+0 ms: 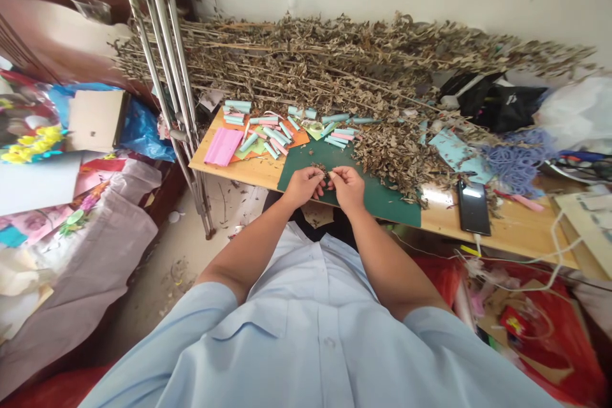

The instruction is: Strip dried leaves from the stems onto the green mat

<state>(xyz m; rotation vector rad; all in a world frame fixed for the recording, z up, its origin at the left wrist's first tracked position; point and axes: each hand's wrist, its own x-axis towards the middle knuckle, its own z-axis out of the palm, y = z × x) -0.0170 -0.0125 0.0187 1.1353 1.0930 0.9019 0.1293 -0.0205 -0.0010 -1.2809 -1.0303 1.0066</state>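
Note:
My left hand [305, 185] and my right hand [347, 189] meet over the front edge of a dark green mat [306, 156], fingers pinched close together. Between their fingertips is a small bit of dried leaves [321, 167], partly hidden by the fingers. To the right of my right hand lies a heap of loose dried leaves [396, 156]. Beyond the mat are several small rolled paper tubes [275, 135] in pale blue and pink, on orange and green paper. A stack of pink paper [223, 146] rests at the table's left end.
Long dried leafy stalks [306, 64] are piled along the wall. Metal crutches [172, 70] lean at the table's left. A black phone [473, 207] with a cable lies at right, near tangled purple cord [519, 159]. A laptop [95, 120] sits on the cluttered left side.

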